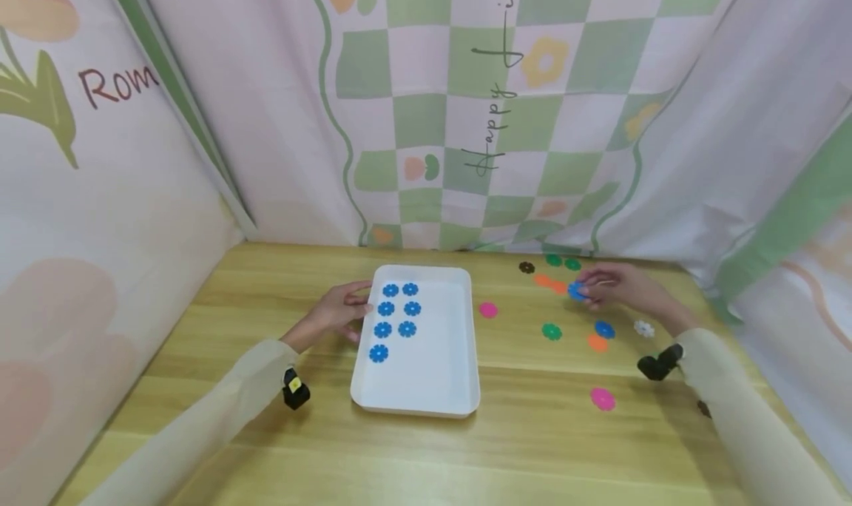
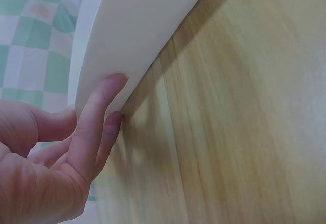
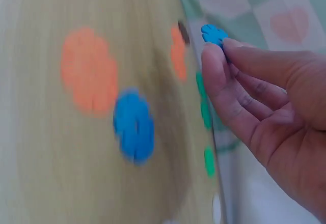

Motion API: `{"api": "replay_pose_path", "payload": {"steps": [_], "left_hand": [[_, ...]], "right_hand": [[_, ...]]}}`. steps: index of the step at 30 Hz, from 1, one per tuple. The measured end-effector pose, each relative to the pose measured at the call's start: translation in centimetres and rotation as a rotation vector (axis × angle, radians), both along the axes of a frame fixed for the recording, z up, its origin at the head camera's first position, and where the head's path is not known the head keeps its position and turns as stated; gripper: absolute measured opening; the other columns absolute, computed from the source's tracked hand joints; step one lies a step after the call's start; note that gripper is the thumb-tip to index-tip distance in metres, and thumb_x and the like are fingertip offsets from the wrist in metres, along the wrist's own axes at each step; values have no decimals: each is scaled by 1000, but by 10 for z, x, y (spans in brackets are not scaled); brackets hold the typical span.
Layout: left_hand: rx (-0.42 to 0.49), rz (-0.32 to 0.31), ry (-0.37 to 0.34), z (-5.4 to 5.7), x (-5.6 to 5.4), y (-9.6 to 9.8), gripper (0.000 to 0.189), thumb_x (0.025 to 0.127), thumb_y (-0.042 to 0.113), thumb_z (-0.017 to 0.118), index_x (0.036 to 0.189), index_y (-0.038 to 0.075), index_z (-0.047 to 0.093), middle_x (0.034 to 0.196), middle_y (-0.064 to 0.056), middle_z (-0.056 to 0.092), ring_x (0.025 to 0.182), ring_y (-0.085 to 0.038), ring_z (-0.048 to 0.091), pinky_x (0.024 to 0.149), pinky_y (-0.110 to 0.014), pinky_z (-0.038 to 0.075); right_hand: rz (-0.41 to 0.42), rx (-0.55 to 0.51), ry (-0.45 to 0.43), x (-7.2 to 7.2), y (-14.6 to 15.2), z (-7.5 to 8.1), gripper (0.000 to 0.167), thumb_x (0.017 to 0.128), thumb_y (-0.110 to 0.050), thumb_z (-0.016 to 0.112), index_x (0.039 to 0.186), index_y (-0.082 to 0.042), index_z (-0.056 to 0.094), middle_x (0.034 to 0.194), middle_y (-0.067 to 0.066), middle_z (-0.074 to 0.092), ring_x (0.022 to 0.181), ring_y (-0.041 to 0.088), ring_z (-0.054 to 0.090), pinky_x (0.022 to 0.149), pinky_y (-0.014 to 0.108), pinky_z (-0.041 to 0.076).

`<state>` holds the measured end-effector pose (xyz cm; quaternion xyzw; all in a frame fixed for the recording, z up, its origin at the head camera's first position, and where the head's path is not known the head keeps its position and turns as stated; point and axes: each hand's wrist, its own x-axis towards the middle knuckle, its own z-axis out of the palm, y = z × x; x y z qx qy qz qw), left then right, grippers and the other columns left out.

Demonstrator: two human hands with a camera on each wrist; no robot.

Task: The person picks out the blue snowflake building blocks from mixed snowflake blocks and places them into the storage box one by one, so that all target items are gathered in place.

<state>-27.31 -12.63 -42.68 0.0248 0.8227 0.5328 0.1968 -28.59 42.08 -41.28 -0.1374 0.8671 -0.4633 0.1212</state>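
Observation:
My right hand [image 1: 615, 288] pinches a blue plastic snowflake disc [image 3: 214, 34] between thumb and fingertips, raised above the right part of the table. The white rectangular tray [image 1: 426, 401] carries several blue snowflake discs [image 1: 386, 309] in two columns along its left half. My left hand [image 1: 336, 311] is at the tray's left side. In the left wrist view, its fingertips [image 2: 116, 84] touch the outer wall and the thumb lies by the rim. Below the right hand, another blue disc [image 1: 604, 330] lies against an orange disc [image 1: 597, 342].
Loose discs lie right of the tray: pink ones [image 1: 489, 310] [image 1: 603, 399], a green one [image 1: 551, 331], a white one [image 1: 644, 329], a brown one [image 1: 526, 267], orange ones [image 1: 544, 280] and green ones [image 1: 572, 264] near the back edge. A patterned curtain [image 1: 479, 121] stands behind the wooden table [image 1: 279, 454].

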Motion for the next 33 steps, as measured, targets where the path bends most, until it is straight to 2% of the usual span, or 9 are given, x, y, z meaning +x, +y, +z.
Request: {"api": "replay_pose_path", "payload": {"steps": [10,14,18,22,26,29,33], "left_hand": [[-10,9,-1,1,1,1,60,107,7,58,163,11,37,156,-30,47,113,-38,71,66,-35,69],[-9,5,-5,2,0,1,60,107,8,58,163,11,37,157,-29,46,119,-40,69,67,-36,69],[-5,6,-4,1,1,0,60,107,8,58,163,12,37,158,-29,45,116,-40,70,66,-36,69],[-3,5,5,0,1,1,60,107,7,58,163,11,37,156,-30,46,113,-39,71,65,-35,69],[-5,4,5,-1,2,1,60,107,7,58,163,10,37,156,-30,47,111,-37,72,65,-35,69],[-16,4,4,-1,1,1,60,107,8,58,163,11,37,156,-31,46,107,-35,73,65,-36,69],[-30,6,10,-1,1,2,59,108,9,58,163,11,36,155,-31,47,106,-33,73,65,-35,69]], "right_hand": [[112,-115,-110,-15,-64,8,41,101,-11,70,135,7,57,118,17,68,103,38,72,96,55,64],[141,-149,-157,-20,-91,12,39,101,-7,68,134,10,56,113,14,70,101,36,74,96,58,63],[171,-168,-213,-23,-117,14,38,99,-3,67,133,11,57,111,14,71,102,38,74,96,59,62],[216,-187,-242,-22,-141,16,36,99,-3,68,131,10,58,112,16,73,102,38,74,96,56,64],[251,-198,-272,-16,-166,18,31,100,-3,67,127,11,60,109,20,75,94,30,77,94,55,64],[257,-163,-285,-10,-184,21,28,99,-4,68,123,9,62,106,22,76,90,27,77,93,54,65],[268,-98,-283,-6,-207,25,24,97,-7,70,119,3,66,105,18,77,92,29,77,94,55,65]]}}
